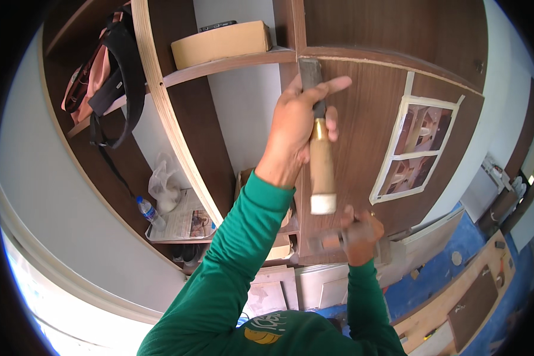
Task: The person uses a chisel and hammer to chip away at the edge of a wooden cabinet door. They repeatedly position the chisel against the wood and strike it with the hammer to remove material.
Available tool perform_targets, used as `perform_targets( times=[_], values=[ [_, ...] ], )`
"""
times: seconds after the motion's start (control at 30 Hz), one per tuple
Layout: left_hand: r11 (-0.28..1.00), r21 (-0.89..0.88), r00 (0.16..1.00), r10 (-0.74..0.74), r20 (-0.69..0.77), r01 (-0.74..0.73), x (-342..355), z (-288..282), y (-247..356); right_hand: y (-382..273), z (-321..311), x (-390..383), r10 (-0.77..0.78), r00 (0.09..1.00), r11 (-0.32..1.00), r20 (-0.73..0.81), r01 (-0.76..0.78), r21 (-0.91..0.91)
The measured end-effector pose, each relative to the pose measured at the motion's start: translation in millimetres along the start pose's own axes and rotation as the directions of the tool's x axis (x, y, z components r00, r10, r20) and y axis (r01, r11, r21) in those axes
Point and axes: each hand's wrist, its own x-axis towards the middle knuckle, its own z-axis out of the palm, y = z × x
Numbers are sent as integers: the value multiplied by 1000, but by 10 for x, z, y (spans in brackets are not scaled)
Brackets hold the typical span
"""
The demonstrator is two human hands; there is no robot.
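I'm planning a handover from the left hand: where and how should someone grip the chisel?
Probably around the middle of its wooden handle, coming from the right. The long, rounded handle is mostly uncovered below the left hand, which holds the metal part above it; the wrist lies to the left.

A chisel (pixel 322 145) w/ a gray blade, gold ring, tan wood handle & white end is held blade up in the L hand (pixel 293 118), tip by the top edge of a brown door (pixel 359 154), & a blurry hammer (pixel 332 240) is in the R hand (pixel 362 249), below.
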Motion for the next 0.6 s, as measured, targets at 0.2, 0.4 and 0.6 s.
perform_targets(
  times=[0.2, 0.4, 0.6],
  values=[
    [870, 473, 947, 255, -195, -137, -488, -270, 64, 132, -335, -671, 101, 993, 984, 53, -108, 144],
    [450, 892, 934, 335, -124, -43, 127, -274, 494, 406, -604, -1108, 399, 864, 843, 307, -477, 247],
    [14, 999, 949, 311, 40, -47, 618, -158, 515, 998, -878, -1432, 374, 759, 807, 533, -549, 216]
  ],
)
